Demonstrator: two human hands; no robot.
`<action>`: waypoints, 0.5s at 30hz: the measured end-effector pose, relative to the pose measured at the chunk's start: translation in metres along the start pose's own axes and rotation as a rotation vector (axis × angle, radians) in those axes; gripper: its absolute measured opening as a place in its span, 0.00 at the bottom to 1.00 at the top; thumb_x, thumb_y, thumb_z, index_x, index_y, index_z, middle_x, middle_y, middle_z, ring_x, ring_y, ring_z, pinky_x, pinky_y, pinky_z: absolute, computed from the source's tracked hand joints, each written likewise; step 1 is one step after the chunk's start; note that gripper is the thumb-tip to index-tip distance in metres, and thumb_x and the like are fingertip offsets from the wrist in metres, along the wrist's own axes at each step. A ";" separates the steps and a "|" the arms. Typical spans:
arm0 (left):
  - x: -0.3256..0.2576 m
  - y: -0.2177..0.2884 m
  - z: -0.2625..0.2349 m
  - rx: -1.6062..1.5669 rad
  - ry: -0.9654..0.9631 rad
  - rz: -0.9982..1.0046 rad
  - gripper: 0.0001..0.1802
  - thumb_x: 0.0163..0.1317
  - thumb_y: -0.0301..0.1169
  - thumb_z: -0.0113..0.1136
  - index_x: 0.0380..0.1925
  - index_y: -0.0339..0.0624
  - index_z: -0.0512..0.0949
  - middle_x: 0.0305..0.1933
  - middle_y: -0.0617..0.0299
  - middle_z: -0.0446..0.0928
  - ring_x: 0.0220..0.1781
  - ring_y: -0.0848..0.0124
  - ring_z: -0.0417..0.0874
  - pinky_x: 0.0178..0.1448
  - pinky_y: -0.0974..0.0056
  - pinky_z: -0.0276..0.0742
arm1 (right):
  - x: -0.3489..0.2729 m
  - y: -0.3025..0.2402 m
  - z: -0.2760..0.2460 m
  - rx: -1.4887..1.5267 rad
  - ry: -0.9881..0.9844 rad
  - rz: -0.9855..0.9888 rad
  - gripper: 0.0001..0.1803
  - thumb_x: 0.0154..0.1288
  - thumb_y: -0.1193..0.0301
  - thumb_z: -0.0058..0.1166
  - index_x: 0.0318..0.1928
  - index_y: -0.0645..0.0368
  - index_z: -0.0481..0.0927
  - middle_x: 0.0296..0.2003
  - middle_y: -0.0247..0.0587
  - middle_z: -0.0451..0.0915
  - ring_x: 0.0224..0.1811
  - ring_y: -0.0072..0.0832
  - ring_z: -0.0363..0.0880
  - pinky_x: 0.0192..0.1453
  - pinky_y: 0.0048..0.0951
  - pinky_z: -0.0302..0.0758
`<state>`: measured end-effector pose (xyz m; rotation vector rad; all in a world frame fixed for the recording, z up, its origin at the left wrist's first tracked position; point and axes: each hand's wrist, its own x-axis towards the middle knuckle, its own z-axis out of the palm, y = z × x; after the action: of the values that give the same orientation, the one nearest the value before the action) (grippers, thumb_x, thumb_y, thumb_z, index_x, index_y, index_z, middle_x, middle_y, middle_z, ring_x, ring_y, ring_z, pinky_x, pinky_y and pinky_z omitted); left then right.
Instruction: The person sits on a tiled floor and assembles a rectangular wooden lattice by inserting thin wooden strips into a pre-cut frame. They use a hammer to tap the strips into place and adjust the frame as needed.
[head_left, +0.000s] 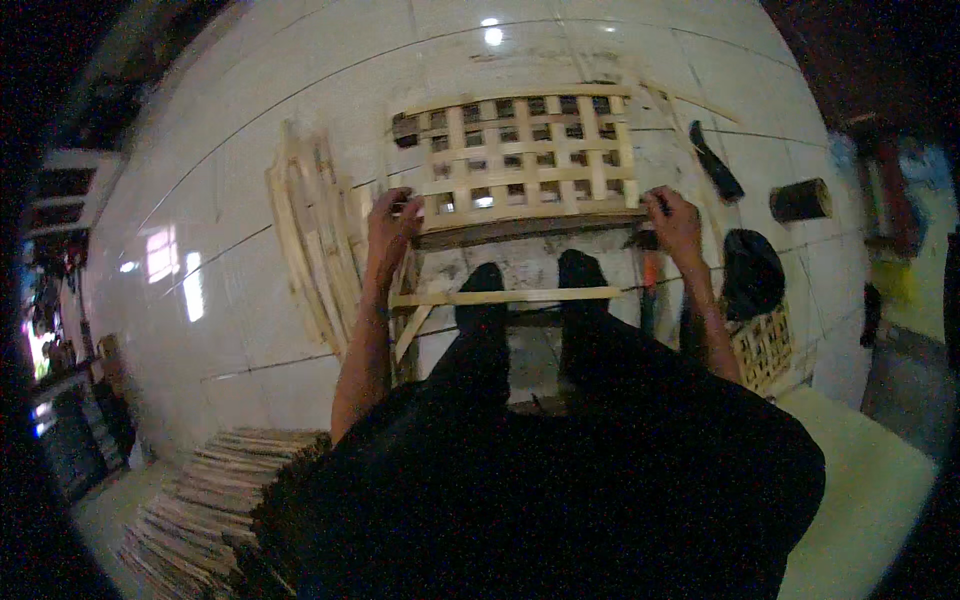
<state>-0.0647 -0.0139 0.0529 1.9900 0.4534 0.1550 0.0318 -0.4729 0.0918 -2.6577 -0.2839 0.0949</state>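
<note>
A woven lattice panel of pale wooden strips (528, 155) lies on the white tiled floor in front of me. My left hand (392, 222) grips its near left corner. My right hand (674, 218) grips the near right corner. A dark board (520, 228) runs under the panel's near edge between my hands. A single loose strip (505, 297) lies crosswise over my dark shoes (530, 285).
A bundle of curved wooden strips (310, 235) lies to the left. A large heap of strips (195, 515) sits at lower left. To the right are a dark cylinder (800, 200), a black bag (752, 270), a long dark tool (716, 160) and a small lattice piece (765, 345).
</note>
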 end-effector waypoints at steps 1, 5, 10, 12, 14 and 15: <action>-0.008 0.006 0.005 0.070 0.120 0.099 0.16 0.59 0.34 0.62 0.42 0.35 0.79 0.37 0.53 0.80 0.40 0.60 0.81 0.44 0.60 0.76 | -0.006 -0.002 -0.001 -0.011 -0.006 -0.033 0.15 0.68 0.61 0.50 0.41 0.60 0.79 0.33 0.47 0.81 0.35 0.38 0.80 0.42 0.35 0.74; -0.057 0.040 0.027 0.112 -0.095 0.299 0.15 0.57 0.33 0.62 0.42 0.37 0.78 0.39 0.49 0.79 0.43 0.52 0.80 0.46 0.57 0.75 | -0.048 0.005 -0.002 -0.010 -0.326 0.205 0.21 0.68 0.55 0.49 0.43 0.62 0.79 0.35 0.51 0.81 0.39 0.43 0.81 0.45 0.38 0.74; -0.119 0.024 0.061 0.303 -0.469 0.626 0.18 0.54 0.35 0.64 0.45 0.42 0.78 0.44 0.53 0.77 0.47 0.51 0.77 0.52 0.52 0.72 | -0.084 0.020 0.027 0.115 -0.472 0.169 0.25 0.68 0.50 0.47 0.45 0.62 0.80 0.36 0.52 0.82 0.41 0.46 0.81 0.47 0.39 0.74; -0.126 0.023 0.070 0.403 -0.530 0.599 0.19 0.53 0.35 0.64 0.46 0.43 0.78 0.46 0.55 0.76 0.50 0.52 0.75 0.54 0.51 0.71 | -0.089 0.007 0.021 0.210 -0.573 0.220 0.25 0.68 0.51 0.48 0.45 0.63 0.79 0.35 0.50 0.82 0.39 0.42 0.81 0.45 0.37 0.75; -0.128 0.035 0.072 0.484 -0.598 0.511 0.19 0.53 0.35 0.64 0.46 0.44 0.78 0.48 0.56 0.75 0.52 0.52 0.73 0.55 0.52 0.70 | -0.095 0.014 0.031 0.260 -0.598 0.258 0.24 0.68 0.51 0.48 0.43 0.63 0.80 0.32 0.47 0.82 0.34 0.35 0.81 0.42 0.33 0.75; -0.130 0.026 0.075 0.488 -0.575 0.509 0.19 0.53 0.34 0.64 0.46 0.45 0.78 0.47 0.56 0.74 0.52 0.53 0.72 0.55 0.52 0.70 | -0.097 0.017 0.037 0.334 -0.603 0.265 0.23 0.69 0.53 0.49 0.43 0.63 0.79 0.31 0.43 0.81 0.32 0.31 0.80 0.39 0.30 0.75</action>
<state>-0.1546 -0.1363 0.0540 2.4657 -0.4320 -0.2353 -0.0646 -0.4919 0.0529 -2.2578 -0.0876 0.9472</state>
